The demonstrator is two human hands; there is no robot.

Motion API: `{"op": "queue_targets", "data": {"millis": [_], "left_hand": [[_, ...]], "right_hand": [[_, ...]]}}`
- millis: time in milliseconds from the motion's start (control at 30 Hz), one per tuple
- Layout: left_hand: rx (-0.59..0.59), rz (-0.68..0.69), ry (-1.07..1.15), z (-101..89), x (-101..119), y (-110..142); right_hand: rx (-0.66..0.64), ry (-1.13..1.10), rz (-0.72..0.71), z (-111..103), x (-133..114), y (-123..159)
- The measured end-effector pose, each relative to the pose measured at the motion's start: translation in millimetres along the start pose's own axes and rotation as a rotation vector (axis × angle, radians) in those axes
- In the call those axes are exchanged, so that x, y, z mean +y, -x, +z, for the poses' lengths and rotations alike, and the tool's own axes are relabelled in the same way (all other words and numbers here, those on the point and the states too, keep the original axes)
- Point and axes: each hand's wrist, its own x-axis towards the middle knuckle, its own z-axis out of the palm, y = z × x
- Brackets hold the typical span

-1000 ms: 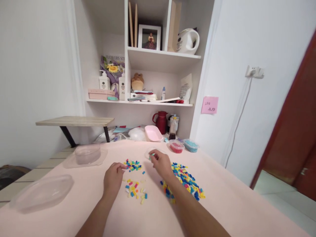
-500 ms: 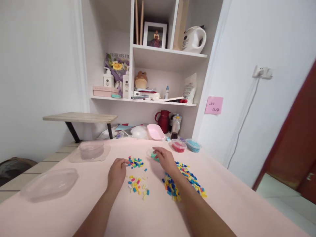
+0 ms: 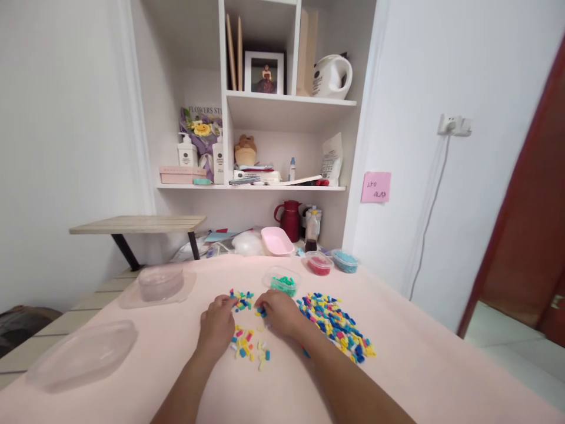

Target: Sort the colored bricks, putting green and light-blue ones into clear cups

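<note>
My left hand rests at the left edge of a small pile of mixed coloured plastic pieces, its fingers bent and close together; what they hold, if anything, is hidden. Across that pile, my right hand reaches in with fingers apart, the tips over a few blue pieces. Behind it stands a clear tub with green pieces. A loose group of mostly yellow pieces lies nearer me. To the right spreads a large mixed pile, partly covered by my right forearm.
Clear tubs of red pieces and blue pieces stand at the back right. An upturned-looking clear tub and a clear lid lie on the left. A pink tray and a red jug are behind the cloth.
My right hand has drawn back from over the green tub to the small pile, leaving the green pieces in view. My left hand has shifted slightly right. The camera view has moved a little.
</note>
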Motion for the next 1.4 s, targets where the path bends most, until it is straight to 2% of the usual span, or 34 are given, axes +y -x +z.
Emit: {"op": "queue_targets", "data": {"millis": [367, 600, 900, 1200, 1400], "left_hand": [[0.024, 0.024, -0.039, -0.9, 0, 0], [0.073, 0.034, -0.036, -4.8, 0, -1], [0.067, 0.153, 0.014, -1.1, 2, -3], [0.046, 0.149, 0.016, 0.4, 3, -4], [-0.007, 0.166, -0.008, 6.3, -1, -6]], "right_hand": [[-0.023, 0.047, -0.030, -1, -5, 3], [-0.007, 0.029, 0.022, 0, -10, 2], [0.037, -0.032, 0.053, -3, -10, 5], [0.020, 0.030, 0.031, -1, -13, 7], [0.046, -0.005, 0.081, -4, -5, 8]]}}
